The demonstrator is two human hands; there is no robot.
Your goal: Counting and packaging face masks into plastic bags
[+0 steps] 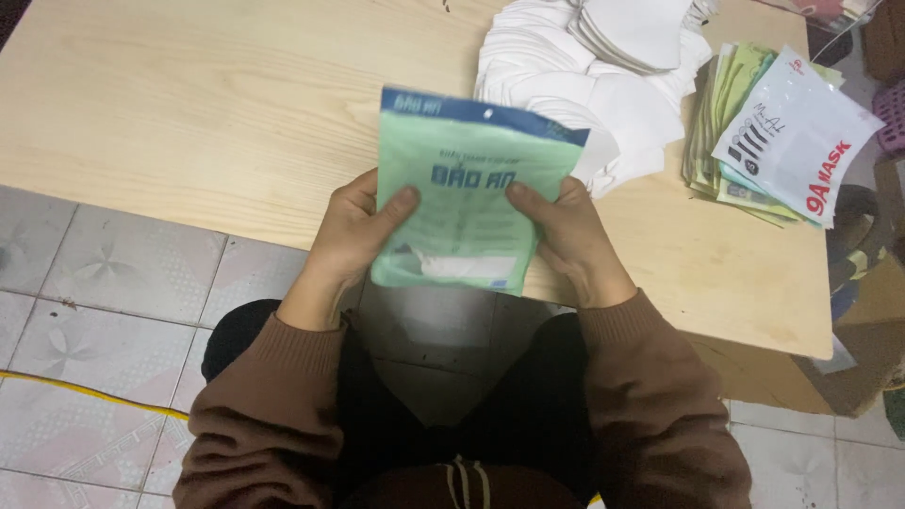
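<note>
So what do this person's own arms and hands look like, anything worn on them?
Both hands, the left hand and the right hand, are bare: no gloves, rings or watch show. Each arm is covered by a long brown sleeve of soft knit fabric, ending at the wrist in a ribbed cuff. The sleeves are plain, with no visible markings.

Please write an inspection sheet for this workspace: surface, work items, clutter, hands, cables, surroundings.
Surface: low light wooden table, its left part bare.
Work items: green pouch with blue top band, held upright over the table edge; something white shows at its bottom.
Clutter: heap of white masks; stack of flat pouches, a white one on top.
Hands: left hand and right hand grip the pouch sides, thumbs in front.
Cables: yellow cord on the floor.
Surroundings: grey tiled floor; brown sleeves.
</note>
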